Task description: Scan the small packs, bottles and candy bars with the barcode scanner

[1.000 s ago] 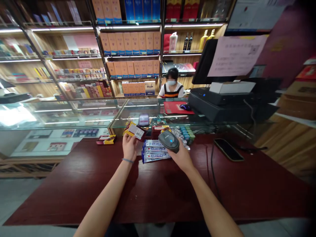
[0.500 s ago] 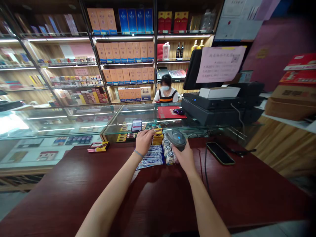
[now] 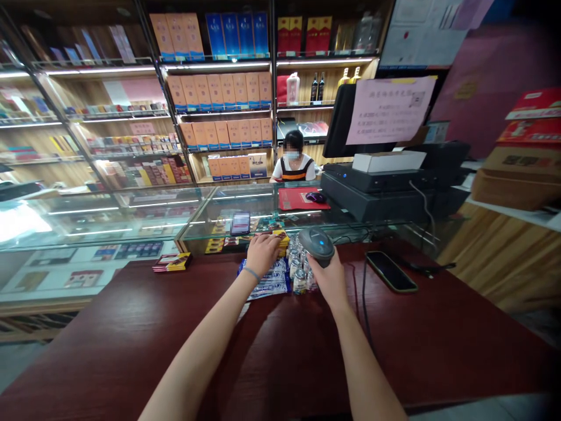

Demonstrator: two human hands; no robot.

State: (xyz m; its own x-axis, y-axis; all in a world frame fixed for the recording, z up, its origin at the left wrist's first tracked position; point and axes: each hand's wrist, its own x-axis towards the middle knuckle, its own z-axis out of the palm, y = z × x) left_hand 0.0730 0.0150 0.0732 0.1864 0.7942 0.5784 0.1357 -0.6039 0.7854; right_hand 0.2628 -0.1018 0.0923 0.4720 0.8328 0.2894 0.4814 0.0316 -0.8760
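With fingers curled down over a stack of yellow packets (image 3: 283,238), my left hand (image 3: 262,256) grips at its left edge; the fingertips are partly hidden. My right hand (image 3: 329,279) is wrapped around a dark grey barcode scanner (image 3: 316,245) with a blue light, held above the counter. Under and beside the scanner stand several small clear bottles or jars (image 3: 300,280) with silvery tops. Blue and white sachets (image 3: 269,286) lie in a row below my left hand. A separate small pile of yellow and dark red packets (image 3: 172,262) rests further left.
A phone (image 3: 391,271) lies right on the brown counter (image 3: 144,351), near a cable (image 3: 364,310). Beyond stands a glass display case (image 3: 258,202) with another phone (image 3: 241,223) on it. A monitor (image 3: 339,126) and a seated person (image 3: 293,166) are behind.
My left hand has turned palm down and come lower onto the yellow stack, where before it pinched a yellow packet. The scanner in my right hand has shifted slightly right.
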